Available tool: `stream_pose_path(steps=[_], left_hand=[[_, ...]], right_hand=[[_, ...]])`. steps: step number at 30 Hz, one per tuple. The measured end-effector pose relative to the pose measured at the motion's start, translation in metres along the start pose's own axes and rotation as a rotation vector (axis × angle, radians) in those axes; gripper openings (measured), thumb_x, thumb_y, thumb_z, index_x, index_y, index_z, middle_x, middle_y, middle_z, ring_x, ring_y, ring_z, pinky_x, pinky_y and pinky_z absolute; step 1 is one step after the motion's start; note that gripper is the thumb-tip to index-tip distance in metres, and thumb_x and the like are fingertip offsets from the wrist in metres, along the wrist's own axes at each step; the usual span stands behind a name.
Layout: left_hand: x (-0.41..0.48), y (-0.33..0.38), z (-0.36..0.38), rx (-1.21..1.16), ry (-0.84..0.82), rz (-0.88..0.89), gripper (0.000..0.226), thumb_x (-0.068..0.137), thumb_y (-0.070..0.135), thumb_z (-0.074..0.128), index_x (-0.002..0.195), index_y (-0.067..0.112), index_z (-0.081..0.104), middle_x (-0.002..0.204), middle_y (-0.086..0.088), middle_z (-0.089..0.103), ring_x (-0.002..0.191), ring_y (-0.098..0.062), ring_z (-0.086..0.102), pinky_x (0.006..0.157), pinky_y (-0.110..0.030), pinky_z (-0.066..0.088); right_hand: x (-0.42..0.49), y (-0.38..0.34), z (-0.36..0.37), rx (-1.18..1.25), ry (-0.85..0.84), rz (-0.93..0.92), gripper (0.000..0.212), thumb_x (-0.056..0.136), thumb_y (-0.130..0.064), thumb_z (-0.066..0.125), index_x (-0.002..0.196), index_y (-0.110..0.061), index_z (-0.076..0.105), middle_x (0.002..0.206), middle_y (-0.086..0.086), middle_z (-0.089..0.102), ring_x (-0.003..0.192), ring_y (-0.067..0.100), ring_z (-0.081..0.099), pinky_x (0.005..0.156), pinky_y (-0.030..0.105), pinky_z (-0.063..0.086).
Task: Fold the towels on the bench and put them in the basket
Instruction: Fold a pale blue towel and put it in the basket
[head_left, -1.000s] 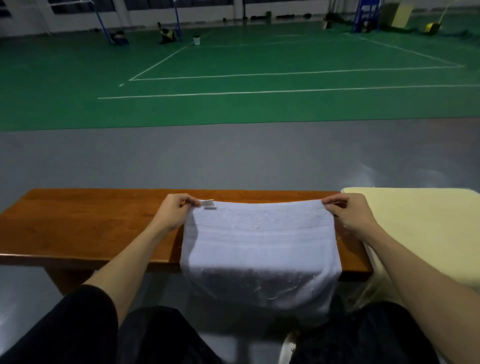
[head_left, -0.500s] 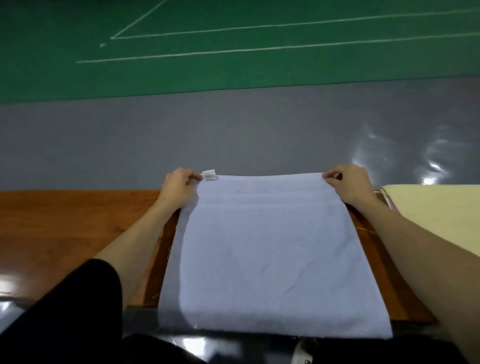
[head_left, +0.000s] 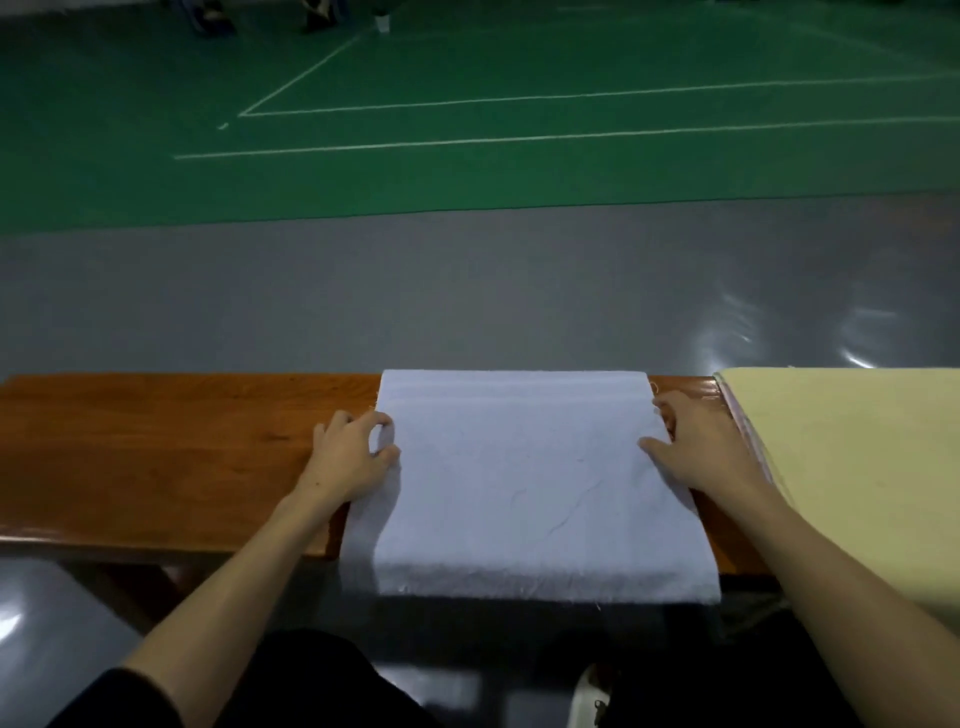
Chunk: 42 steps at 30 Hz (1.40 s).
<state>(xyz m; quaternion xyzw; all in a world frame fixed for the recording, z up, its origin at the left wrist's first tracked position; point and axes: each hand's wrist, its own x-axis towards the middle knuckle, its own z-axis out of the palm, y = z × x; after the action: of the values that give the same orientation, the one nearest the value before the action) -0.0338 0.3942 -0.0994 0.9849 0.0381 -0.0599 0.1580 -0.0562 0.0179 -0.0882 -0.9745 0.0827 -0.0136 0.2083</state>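
Note:
A white towel (head_left: 524, 478) lies flat across the wooden bench (head_left: 156, 457). Its far edge lines up with the bench's far edge, and its near end hangs over the front. My left hand (head_left: 350, 454) is at the towel's left edge, with thumb and curled fingers pinching the cloth. At the right edge, my right hand (head_left: 696, 449) has its thumb on top of the towel and its fingers curled at the border. No basket is in view.
A pale yellow towel (head_left: 857, 467) covers the bench's right end, with a pinkish layer showing under its left edge. Bare wood stretches to the left. Grey floor and a green court lie beyond the bench. My dark-clothed legs are below.
The towel went from hanging off its far corners to lying spread on the bench. Both hands let go of the far corners and moved back to the middle of its side edges.

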Motion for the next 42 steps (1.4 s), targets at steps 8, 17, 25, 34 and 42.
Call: stream_pose_path(steps=[8, 17, 25, 34, 42], left_hand=[[-0.010, 0.009, -0.004, -0.192, 0.071, -0.028, 0.025, 0.093, 0.013, 0.058, 0.117, 0.019, 0.057, 0.100, -0.002, 0.063, 0.079, -0.012, 0.056, 0.065, -0.021, 0.046], [-0.007, 0.004, -0.034, -0.880, -0.162, -0.268, 0.043, 0.088, -0.005, 0.059, 0.124, 0.017, 0.056, 0.116, -0.005, 0.056, 0.096, -0.019, 0.056, 0.064, -0.023, 0.048], [-0.004, -0.009, -0.047, -0.892, -0.439, -0.272, 0.041, 0.088, -0.009, 0.056, 0.119, 0.017, 0.065, 0.125, 0.000, 0.045, 0.116, -0.020, 0.043, 0.104, -0.040, 0.037], [0.000, -0.016, -0.040, -0.958, -0.274, -0.177, 0.048, 0.082, -0.010, 0.063, 0.119, 0.021, 0.064, 0.125, 0.002, 0.055, 0.114, -0.023, 0.052, 0.094, -0.044, 0.047], [0.022, -0.008, -0.054, -1.037, -0.148, -0.109, 0.043, 0.082, -0.010, 0.063, 0.113, 0.020, 0.065, 0.114, 0.000, 0.064, 0.099, -0.018, 0.063, 0.071, -0.028, 0.056]], right_hand=[[-0.003, -0.024, 0.011, 0.066, 0.016, 0.110, 0.034, 0.090, -0.001, 0.058, 0.120, -0.013, 0.046, 0.112, 0.010, 0.058, 0.086, 0.022, 0.047, 0.073, 0.028, 0.037], [0.009, 0.003, -0.008, 0.800, -0.141, 0.327, 0.034, 0.078, -0.005, 0.075, 0.100, -0.021, 0.054, 0.113, 0.011, 0.063, 0.100, 0.031, 0.061, 0.080, 0.041, 0.055], [0.001, 0.013, -0.019, 0.678, -0.321, 0.209, 0.027, 0.082, 0.001, 0.070, 0.104, -0.014, 0.067, 0.113, 0.013, 0.061, 0.112, 0.033, 0.055, 0.095, 0.040, 0.049], [0.003, 0.022, -0.015, 0.739, -0.134, 0.139, 0.033, 0.077, 0.002, 0.075, 0.103, -0.017, 0.071, 0.114, 0.005, 0.063, 0.108, 0.026, 0.058, 0.089, 0.038, 0.052], [0.027, 0.018, -0.023, 0.878, -0.078, 0.141, 0.031, 0.076, 0.007, 0.073, 0.095, -0.016, 0.071, 0.099, 0.013, 0.071, 0.092, 0.031, 0.069, 0.084, 0.042, 0.056]])
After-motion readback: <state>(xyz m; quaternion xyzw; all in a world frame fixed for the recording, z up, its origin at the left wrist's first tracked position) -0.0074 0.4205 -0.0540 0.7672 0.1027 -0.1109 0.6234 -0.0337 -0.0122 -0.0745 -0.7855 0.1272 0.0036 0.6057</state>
